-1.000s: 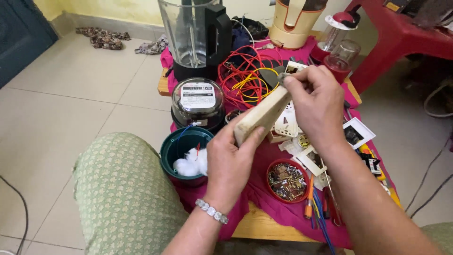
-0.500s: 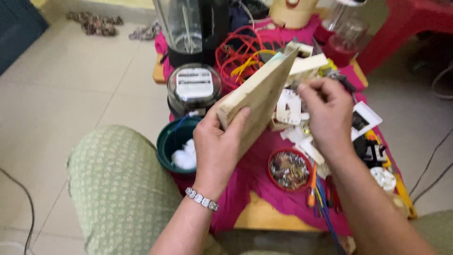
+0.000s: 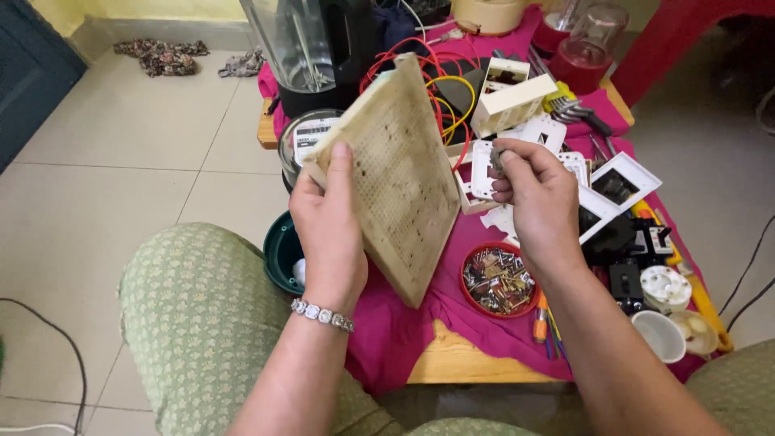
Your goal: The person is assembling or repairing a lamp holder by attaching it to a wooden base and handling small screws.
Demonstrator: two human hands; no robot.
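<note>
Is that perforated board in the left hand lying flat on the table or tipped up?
Tipped up. The left hand holds the perforated board raised on edge above the pink cloth, its holed face turned toward the camera.

Your left hand (image 3: 329,230) grips the perforated board (image 3: 395,173), thumb up its face, bracelet on wrist. Your right hand (image 3: 537,202), right of the board, pinches fingertips together.

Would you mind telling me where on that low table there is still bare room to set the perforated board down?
Little. Pink cloth lies bare along the near edge, between the green bowl and the red dish of small parts, under the board in the left hand. Beyond the right hand, wires, switch plates and blender crowd it.
</note>
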